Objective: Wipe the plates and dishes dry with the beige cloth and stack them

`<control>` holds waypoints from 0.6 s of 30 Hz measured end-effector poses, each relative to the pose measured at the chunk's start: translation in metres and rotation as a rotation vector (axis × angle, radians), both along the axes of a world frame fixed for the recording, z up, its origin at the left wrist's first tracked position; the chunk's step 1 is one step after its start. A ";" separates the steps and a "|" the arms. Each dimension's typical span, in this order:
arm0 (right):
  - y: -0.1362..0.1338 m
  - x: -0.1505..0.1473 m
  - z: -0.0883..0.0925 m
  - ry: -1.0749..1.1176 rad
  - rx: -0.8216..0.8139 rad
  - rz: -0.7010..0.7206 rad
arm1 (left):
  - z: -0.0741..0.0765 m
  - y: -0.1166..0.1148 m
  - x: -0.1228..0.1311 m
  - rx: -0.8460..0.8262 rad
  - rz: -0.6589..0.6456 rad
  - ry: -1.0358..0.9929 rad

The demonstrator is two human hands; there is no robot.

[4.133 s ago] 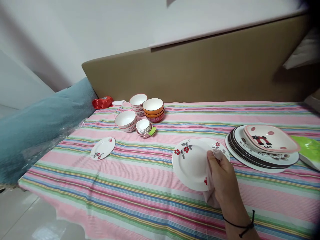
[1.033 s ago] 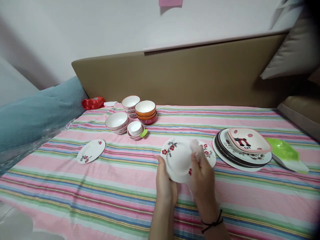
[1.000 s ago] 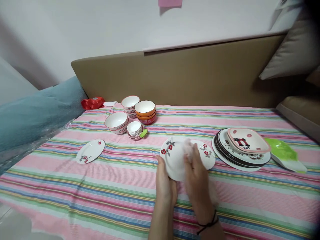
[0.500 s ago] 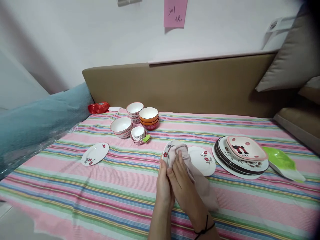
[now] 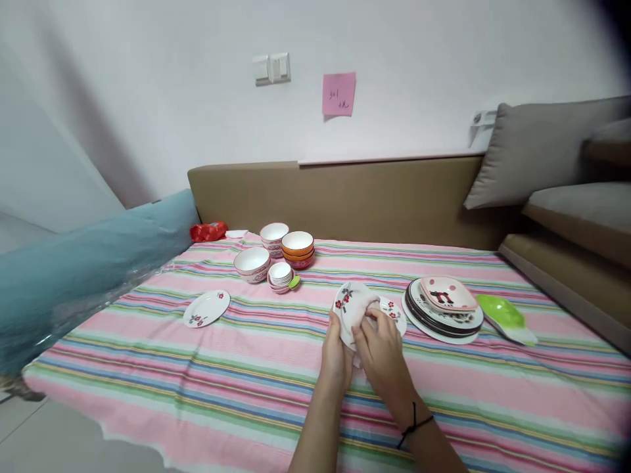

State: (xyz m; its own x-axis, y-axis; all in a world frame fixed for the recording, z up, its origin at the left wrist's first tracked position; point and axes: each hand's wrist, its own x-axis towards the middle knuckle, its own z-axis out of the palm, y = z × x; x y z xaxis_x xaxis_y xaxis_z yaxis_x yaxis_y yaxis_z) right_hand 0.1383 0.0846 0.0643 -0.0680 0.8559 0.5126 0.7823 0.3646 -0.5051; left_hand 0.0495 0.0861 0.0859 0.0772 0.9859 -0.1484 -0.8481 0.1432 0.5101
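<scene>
A white plate (image 5: 348, 309) with red flowers is held up and tilted in my left hand (image 5: 336, 351), the thumb at its lower left edge. My right hand (image 5: 382, 345) pinches a pale pink cloth (image 5: 365, 309) against the plate's right side, fingers bent over it. Part of the cloth hangs behind the plate, mostly hidden by my hands. Just behind, a second flowered plate (image 5: 397, 316) lies on the striped cloth, partly covered by my right hand and the held plate. Another flowered plate (image 5: 207, 310) lies alone on the left.
Bowls in stacks (image 5: 298, 253) and small dishes (image 5: 280, 276) stand at the back, left of centre. To the right are stacked plates (image 5: 446, 332), topped by a pink square dish (image 5: 448, 293), beside a green dish (image 5: 503, 314). A brown backrest (image 5: 394, 203) runs behind the striped cloth (image 5: 236, 394).
My view has tilted up, bringing wall switches into sight. The right hand's fingers, earlier flat over the cloth, are now bent, and more of the plate's flowered face shows.
</scene>
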 end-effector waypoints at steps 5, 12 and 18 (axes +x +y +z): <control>-0.016 0.006 -0.007 0.006 -0.023 0.340 | -0.002 -0.009 0.002 -0.028 -0.075 0.045; -0.063 0.011 0.004 -0.155 -0.062 0.235 | 0.016 -0.052 -0.003 -0.020 -0.049 0.006; -0.097 0.011 0.044 -0.221 0.030 0.311 | 0.052 -0.102 0.009 0.074 -0.104 0.013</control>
State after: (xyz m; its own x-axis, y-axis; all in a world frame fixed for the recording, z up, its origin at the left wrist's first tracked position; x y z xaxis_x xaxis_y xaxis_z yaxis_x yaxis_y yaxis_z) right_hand 0.1495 -0.0126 0.1085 -0.4334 0.7621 0.4810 0.7208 0.6135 -0.3226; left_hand 0.0586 -0.0158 0.1383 0.1777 0.9811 -0.0771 -0.8237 0.1911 0.5338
